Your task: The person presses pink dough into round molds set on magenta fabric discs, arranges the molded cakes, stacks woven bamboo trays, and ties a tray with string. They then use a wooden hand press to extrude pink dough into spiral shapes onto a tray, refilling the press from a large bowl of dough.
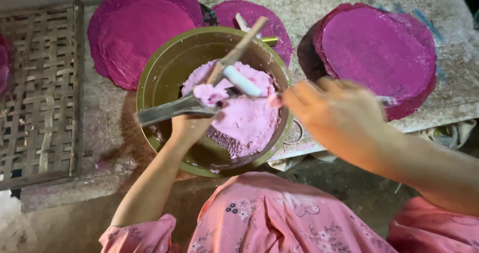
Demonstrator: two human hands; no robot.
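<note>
Tabletop (319, 8): pale stone slab, dusty, carrying all items below; woven bamboo tray (40, 93) at its left end.
Magenta discs (144, 33): flat round sheets stacked at rear left; second stack (379, 53) at rear right.
Bowl (164, 73): olive-green, round, at the near edge, between the stacks.
Pink paste (249, 121): soft mound inside the bowl, right of centre.
Metal blade (164, 111): flat, laid across the bowl, a lump of paste on it; left hand (189, 128), grip closed around it from below.
Stick tool (239, 51): wooden handle with white roller over the paste; right hand (339, 116) blurred, grip closed on a thin implement, kind unclear.
Step, as judged: paste being loaded or scraped at the bowl.
</note>
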